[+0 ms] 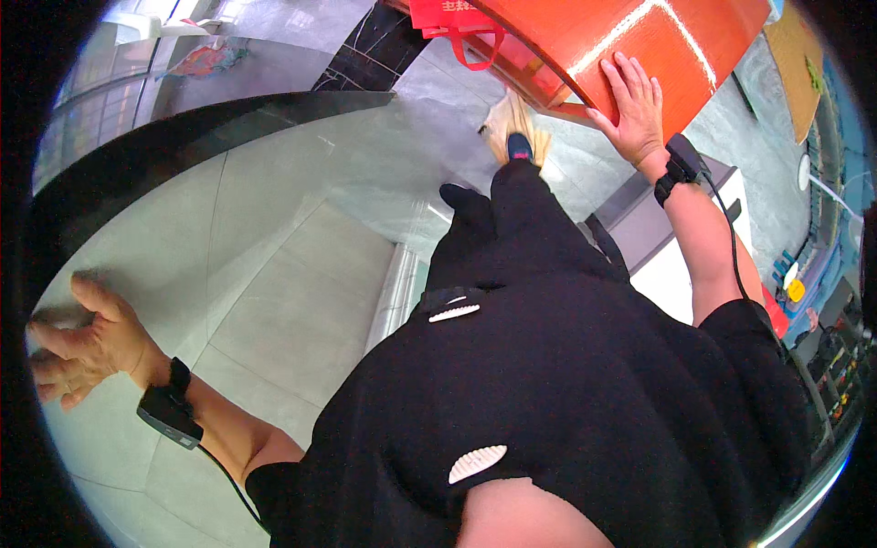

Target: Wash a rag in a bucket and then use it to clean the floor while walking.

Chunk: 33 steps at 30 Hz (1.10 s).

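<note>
My left hand (103, 346) is at the far left, fingers spread, against or very close to the grey tiled wall (294, 274); contact cannot be told. It holds nothing. My right hand (630, 113) rests palm down, fingers apart, on the glossy orange-red wooden top of a table (692, 41), near its edge. Beneath that edge a lower shelf or frame shows. A beige cloth (503, 123) lies on the floor, with the toe of one dark shoe (519, 147) on it. The other shoe (460, 196) stands to the left, off the cloth.
A red bag (452, 17) with loop handles sits beside the table's left edge. To the right of my legs stands a white and grey cabinet (658, 240). A dark curved ledge (226, 123) runs along the wall. Cardboard (795, 68) lies at the upper right.
</note>
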{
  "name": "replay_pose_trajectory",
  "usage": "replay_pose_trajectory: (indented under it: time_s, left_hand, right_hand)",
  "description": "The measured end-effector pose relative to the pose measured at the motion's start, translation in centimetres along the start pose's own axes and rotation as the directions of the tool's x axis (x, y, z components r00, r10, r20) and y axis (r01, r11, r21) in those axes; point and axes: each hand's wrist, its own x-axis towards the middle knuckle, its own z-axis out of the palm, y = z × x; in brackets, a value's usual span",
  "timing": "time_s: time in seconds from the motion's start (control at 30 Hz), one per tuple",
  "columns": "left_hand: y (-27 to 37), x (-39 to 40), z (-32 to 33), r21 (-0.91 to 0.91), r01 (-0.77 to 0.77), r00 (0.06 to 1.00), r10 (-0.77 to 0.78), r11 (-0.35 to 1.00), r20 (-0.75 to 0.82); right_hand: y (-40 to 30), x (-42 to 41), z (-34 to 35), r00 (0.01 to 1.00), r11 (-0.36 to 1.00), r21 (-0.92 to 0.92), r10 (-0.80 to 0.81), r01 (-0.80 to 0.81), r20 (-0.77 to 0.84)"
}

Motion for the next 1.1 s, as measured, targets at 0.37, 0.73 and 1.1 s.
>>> replay_pose_trajectory:
  time_s: [0.37, 0.73, 1.1]
  left_hand:
    - [-0.4, -0.9, 0.3, 0.045, -0.013, 1.0, 0.013, 0.999, 0.0]
    - [-1.4, -0.8, 0.6, 0.186, -0.019, 0.999, 0.024, 0.982, -0.022]
    - [0.5, -2.0, -6.5, -0.252, 0.159, 0.977, -0.114, 0.955, 0.182]
  right_hand:
    - [-0.6, -0.4, -0.3, 0.996, 1.0, 0.001, 0.012, -0.012, 0.09]
    - [-0.4, 0.0, -0.4, 0.998, 1.0, 0.006, 0.01, -0.011, 0.056]
    - [-3.5, 10.6, -2.6, 0.986, 0.982, 0.09, -0.169, 0.166, 0.017]
